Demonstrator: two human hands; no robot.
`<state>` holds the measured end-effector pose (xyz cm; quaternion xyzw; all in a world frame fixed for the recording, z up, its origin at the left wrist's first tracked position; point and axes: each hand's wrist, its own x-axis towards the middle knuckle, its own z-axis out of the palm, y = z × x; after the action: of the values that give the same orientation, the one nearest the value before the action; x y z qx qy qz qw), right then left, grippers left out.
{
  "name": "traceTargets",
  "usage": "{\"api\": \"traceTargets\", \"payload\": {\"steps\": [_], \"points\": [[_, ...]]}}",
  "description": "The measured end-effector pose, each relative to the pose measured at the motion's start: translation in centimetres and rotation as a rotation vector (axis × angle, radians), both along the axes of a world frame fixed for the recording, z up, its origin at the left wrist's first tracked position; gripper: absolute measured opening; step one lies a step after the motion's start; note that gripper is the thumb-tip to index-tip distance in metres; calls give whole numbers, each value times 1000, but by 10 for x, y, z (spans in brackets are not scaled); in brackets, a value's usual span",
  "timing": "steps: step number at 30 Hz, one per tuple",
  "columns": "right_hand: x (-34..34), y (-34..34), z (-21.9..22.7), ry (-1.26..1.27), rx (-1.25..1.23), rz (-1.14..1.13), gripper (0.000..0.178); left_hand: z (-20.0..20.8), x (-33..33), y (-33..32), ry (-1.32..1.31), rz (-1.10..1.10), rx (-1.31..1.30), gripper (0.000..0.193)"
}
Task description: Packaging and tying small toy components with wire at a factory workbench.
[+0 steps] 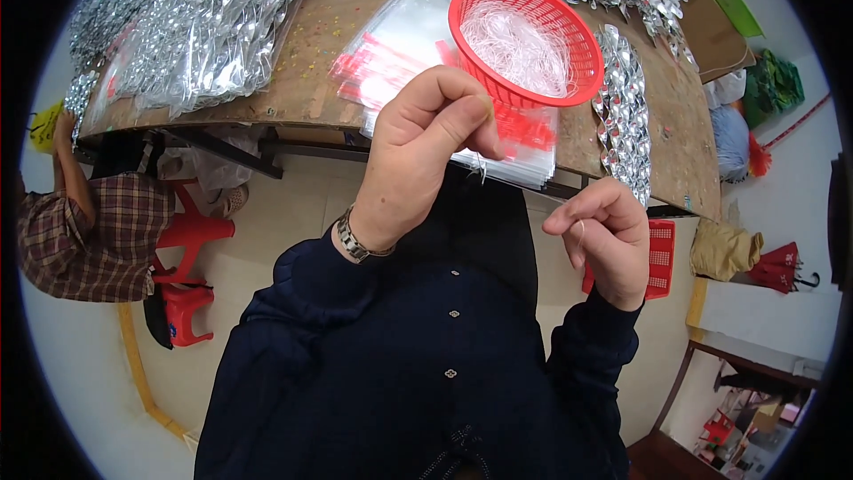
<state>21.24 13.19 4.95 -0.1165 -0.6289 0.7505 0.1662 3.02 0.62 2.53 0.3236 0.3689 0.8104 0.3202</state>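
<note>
My left hand (413, 156), with a metal watch (351, 238) at the wrist, is closed in a pinch above the table's front edge. A thin white thread (482, 171) dangles below its fingertips. Lower and to the right, my right hand (613, 240) is also pinched, with a bit of fine thread curving by its thumb. Whether one thread joins both hands cannot be made out. Just beyond my left hand, a red plastic basket (588, 44) holds a tangle of whitish threads (520, 46). It stands on clear plastic bags (391, 71) with red strips.
Silvery twisted strands (222, 27) in clear bags are heaped on the wooden table (311, 80) at left. More strands (625, 107) lie at the right. A person in a plaid shirt (115, 222) works at far left beside red stools (191, 231). A red crate (659, 258) is low at right.
</note>
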Motion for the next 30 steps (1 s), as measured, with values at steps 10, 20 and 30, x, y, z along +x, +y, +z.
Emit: {"api": "traceTargets", "payload": {"steps": [10,20,30], "points": [[-29,-11,0,127,606,-317,2,-1,4,4,-109,-136,-128,9],[-42,-26,-3,20,236,-367,7,-5,8,7,-180,-248,-137,28],[-47,-25,-10,2,364,-329,7,-6,11,8,-22,-209,-185,26]]}}
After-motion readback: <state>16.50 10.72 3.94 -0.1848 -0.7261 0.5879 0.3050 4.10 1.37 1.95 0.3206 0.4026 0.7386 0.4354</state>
